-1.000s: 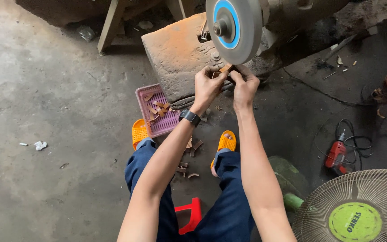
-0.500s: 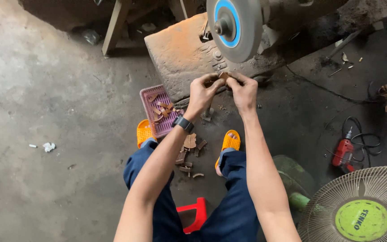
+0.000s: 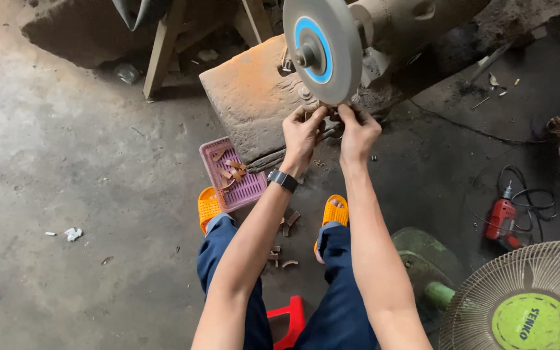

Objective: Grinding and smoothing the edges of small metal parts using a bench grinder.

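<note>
Concrete floor (image 3: 66, 162), grey and dusty, fills most of the view. Fan (image 3: 526, 304) lies at lower right, cage up, green hub. Rusty block (image 3: 247, 97) carries the grinder; its grey wheel (image 3: 322, 48) with a blue centre ring stands upright, edge toward the person. Person sits on a red stool (image 3: 286, 321), blue trousers, orange sandals (image 3: 207, 207) on the floor. Pink tray (image 3: 244, 188) leans at the foot of the block, just beside the left sandal, holding several small brown pieces; more of them lie scattered between the feet. Red drill (image 3: 501, 217) with coiled cord, well right of the legs. Left hand (image 3: 303, 133), watch on the wrist, and right hand (image 3: 358, 133) are raised together under the wheel's lower rim, fingertips pinched on a small piece (image 3: 333, 115) held against the wheel. Grip of both hands: narrow, closed on the piece; the piece itself is mostly hidden by fingers. Judgement: piece is light, stiff, thin, like those in the tray; little to hold, so take it by its two ends, fingertips kept off the wheel; could be snatched away if held loosely.
</note>
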